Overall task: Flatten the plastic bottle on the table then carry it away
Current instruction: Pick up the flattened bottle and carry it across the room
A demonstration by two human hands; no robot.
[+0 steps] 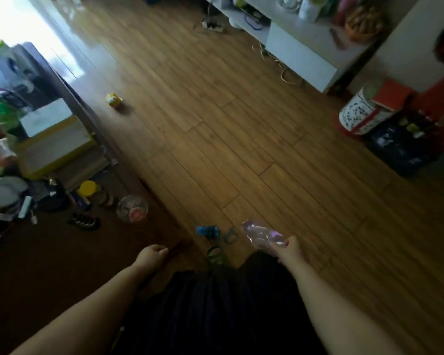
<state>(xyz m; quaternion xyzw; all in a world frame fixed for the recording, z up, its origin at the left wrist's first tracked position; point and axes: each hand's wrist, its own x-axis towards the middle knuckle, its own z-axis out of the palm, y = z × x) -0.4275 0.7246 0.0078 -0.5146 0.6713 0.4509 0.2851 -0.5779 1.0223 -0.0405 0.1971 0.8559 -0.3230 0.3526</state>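
My right hand (290,249) grips a clear, crumpled plastic bottle (260,235) by one end, and the bottle sticks out up and to the left over the wooden floor. It looks squashed and catches a purplish glint. My left hand (151,256) hangs near the corner of the dark brown table (49,252) with its fingers curled in and nothing in it. The picture is blurred by motion.
The table at the left carries boxes (54,147), a yellow-lidded jar (87,188), a clear round container (132,208) and other clutter. A yellow toy (114,99), a blue toy (207,231), a white cabinet (300,55), cables, a patterned bin (356,115) and a dark bag (400,147) surround open wooden floor.
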